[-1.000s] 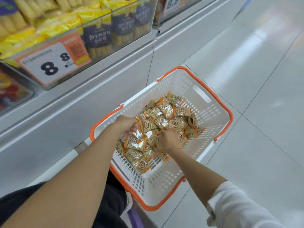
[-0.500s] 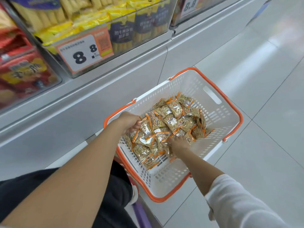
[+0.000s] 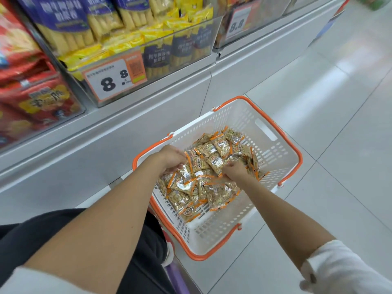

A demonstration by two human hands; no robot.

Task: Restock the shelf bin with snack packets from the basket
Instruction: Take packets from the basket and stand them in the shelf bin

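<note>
A white plastic basket point(image 3: 273, 158) with an orange rim stands on the floor and holds a heap of small clear snack packets point(image 3: 212, 183) with orange ends. My left hand point(image 3: 169, 159) presses on the left side of the heap, fingers curled round packets. My right hand point(image 3: 234, 171) digs into the middle of the heap, its fingers closed on packets. Above and to the left, a clear shelf bin point(image 3: 148, 60) carries a price card reading 8.8 and holds yellow and purple snack packs.
A grey shelf base point(image 3: 106, 149) runs along the left of the basket. Red snack bags point(image 3: 31, 98) fill the bin at far left. Another bin with a price card point(image 3: 237, 24) sits further right. White tiled floor point(image 3: 339, 102) spreads to the right.
The view has tilted up, so more of the shelf bins shows. Both hands stay in the heap; my right hand has shifted slightly toward the middle of the packets.
</note>
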